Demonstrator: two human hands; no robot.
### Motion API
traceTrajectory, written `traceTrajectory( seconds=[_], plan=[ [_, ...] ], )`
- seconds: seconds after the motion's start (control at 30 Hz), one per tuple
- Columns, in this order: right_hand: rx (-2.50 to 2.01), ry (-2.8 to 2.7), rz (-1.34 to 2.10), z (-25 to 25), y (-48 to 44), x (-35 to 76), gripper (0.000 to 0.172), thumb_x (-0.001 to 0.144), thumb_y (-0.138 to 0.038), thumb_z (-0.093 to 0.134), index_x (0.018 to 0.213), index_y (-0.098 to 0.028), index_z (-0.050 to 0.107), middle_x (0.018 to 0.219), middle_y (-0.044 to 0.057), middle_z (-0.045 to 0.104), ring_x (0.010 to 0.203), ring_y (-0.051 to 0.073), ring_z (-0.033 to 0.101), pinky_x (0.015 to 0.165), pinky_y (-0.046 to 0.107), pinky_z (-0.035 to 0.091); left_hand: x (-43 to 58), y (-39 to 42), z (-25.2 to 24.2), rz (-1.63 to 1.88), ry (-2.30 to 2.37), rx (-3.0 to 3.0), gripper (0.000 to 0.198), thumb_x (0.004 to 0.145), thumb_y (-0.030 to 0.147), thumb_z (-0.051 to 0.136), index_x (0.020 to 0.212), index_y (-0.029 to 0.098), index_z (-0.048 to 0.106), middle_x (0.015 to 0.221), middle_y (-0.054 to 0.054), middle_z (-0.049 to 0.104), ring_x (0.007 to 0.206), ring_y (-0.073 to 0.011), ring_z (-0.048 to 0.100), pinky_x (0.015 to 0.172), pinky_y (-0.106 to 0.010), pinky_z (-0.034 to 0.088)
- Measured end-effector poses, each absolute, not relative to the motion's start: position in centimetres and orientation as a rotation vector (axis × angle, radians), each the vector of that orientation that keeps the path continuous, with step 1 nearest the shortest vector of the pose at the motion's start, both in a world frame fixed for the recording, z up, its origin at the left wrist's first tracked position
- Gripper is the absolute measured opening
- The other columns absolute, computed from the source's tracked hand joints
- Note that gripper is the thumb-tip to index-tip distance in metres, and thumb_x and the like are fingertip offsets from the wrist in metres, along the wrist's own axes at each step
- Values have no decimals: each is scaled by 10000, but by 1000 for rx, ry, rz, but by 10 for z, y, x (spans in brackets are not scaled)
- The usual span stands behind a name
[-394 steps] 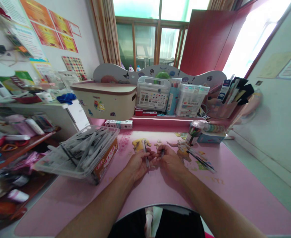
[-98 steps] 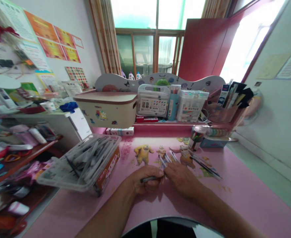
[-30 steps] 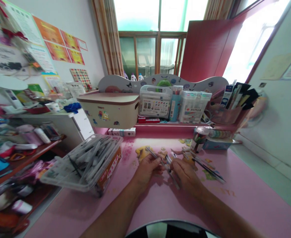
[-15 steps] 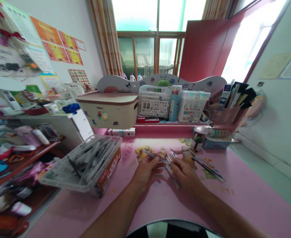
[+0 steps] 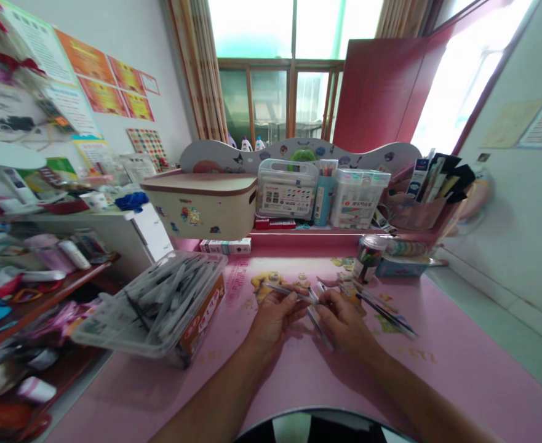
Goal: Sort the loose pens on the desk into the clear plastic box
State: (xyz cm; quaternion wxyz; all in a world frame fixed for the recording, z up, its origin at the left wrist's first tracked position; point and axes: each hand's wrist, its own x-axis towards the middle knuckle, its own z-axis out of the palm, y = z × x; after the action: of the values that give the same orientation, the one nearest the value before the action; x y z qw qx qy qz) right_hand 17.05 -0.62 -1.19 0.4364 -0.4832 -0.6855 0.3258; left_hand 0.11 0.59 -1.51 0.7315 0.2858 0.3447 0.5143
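My left hand [image 5: 271, 317] is closed in a pinch around a slim clear-barrelled pen [image 5: 280, 289], which points up to the left above the pink desk. At the pen's other end my right hand [image 5: 347, 320] is closed, thumb and forefinger pinching around it. Below and between the hands lies another clear pen tube [image 5: 319, 327], slanting on the desk. White pen parts show just behind the right fingers, partly hidden. To the right of that hand lie several dark pens or refills [image 5: 388, 314].
A clear plastic box [image 5: 160, 352] full of grey pens stands at the left of the pink desk [image 5: 437, 394]. A round see-through pot [image 5: 371, 249] and a blue box [image 5: 402, 266] stand at the back right. Marker cases [image 5: 286, 197] and a lidded bin [image 5: 201, 209] line the shelf.
My right hand has moved slightly left, its fingertips now closing on the right end of the pen held by my left hand. The left hand has barely moved.
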Motion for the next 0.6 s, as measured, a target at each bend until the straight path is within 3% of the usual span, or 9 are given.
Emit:
traceTrajectory(
  seconds=[0.1,0.27,0.47,0.6],
  plan=[
    [-1149,-1700,810,-11,-7,170,155,925,-363,495,954,-217,536,804,39,584,692,196,575,603,309,482,1,6,-17,1152,743,643,285,750,313,789,964,180,656,930,-89,767,657,-165,711,478,-215,556],
    [-1214,-1763,786,-15,-5,171,374,1014,-361,314,698,-227,461,646,29,519,611,190,531,556,304,453,3,4,-15,1141,761,646,274,742,296,795,951,180,661,916,-84,766,656,-162,711,466,-196,539],
    [-1175,-1751,768,-15,-6,171,124,950,-332,467,976,-226,525,826,41,586,720,193,590,619,295,494,4,5,-16,1165,747,639,261,746,286,791,948,177,667,928,-84,764,650,-149,708,486,-187,540],
    [-1198,-1679,884,-16,-5,170,332,1003,-394,346,804,-211,539,708,32,557,657,180,550,575,282,457,4,4,-14,1170,756,633,271,734,280,799,946,169,671,924,-91,763,635,-147,702,476,-192,543]
  ],
)
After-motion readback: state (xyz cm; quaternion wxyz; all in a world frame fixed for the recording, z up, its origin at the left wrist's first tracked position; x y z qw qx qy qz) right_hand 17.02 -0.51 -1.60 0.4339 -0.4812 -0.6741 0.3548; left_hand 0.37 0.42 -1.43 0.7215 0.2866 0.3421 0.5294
